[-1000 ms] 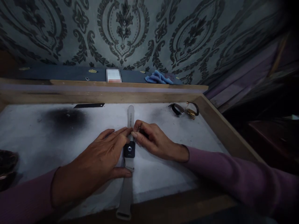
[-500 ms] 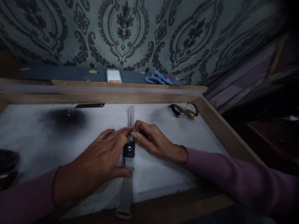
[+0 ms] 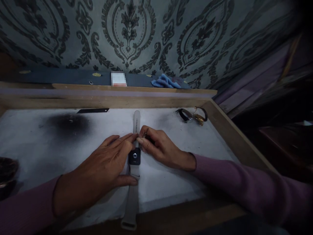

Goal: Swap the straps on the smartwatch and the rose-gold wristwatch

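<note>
A smartwatch point(image 3: 134, 157) with a pale strap point(image 3: 130, 202) lies back side up on the white work surface, its strap stretched lengthwise. My left hand point(image 3: 105, 166) is on the watch from the left, thumb on the lower strap and fingers at the upper strap by the case, holding it down. My right hand point(image 3: 156, 143) is closed in a pinch at the upper strap, close beside the left fingertips. Something small and thin shows between its finger and thumb, but I cannot make out its kind.
A dark snap-off blade point(image 3: 93, 111) lies at the back left. Two wristwatches point(image 3: 192, 116) sit at the back right. A dark object point(image 3: 8, 173) stands at the left edge. Wooden rims point(image 3: 137, 101) border the surface; a blue cloth point(image 3: 165, 81) rests on the ledge behind.
Both hands keep nearly the same hold on the smartwatch and its strap. The whole view has shifted very slightly; nothing else has visibly moved.
</note>
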A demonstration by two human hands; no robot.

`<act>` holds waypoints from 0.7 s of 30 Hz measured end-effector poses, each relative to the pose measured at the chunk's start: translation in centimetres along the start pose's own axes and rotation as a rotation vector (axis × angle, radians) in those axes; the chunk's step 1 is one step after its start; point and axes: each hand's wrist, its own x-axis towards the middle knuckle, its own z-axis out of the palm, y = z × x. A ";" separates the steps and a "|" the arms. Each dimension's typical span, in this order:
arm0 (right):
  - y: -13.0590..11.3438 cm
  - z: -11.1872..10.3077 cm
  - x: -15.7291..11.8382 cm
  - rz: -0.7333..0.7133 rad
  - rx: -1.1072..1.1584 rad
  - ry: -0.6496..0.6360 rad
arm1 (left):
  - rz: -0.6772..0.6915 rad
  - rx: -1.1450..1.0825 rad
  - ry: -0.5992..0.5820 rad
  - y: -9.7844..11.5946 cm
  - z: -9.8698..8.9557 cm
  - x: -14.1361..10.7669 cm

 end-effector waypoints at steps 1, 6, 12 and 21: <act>0.0 0.0 0.0 -0.001 -0.001 0.001 | 0.003 0.006 -0.006 0.0 0.0 0.0; 0.1 0.0 0.1 -0.033 -0.016 0.000 | 0.007 0.017 -0.029 -0.2 -0.1 0.0; 0.0 0.0 0.0 -0.077 -0.097 -0.014 | 0.009 0.044 -0.023 0.1 -0.3 0.1; -0.2 0.0 0.0 -0.031 -0.041 0.004 | 0.038 0.022 0.008 0.2 -0.3 0.1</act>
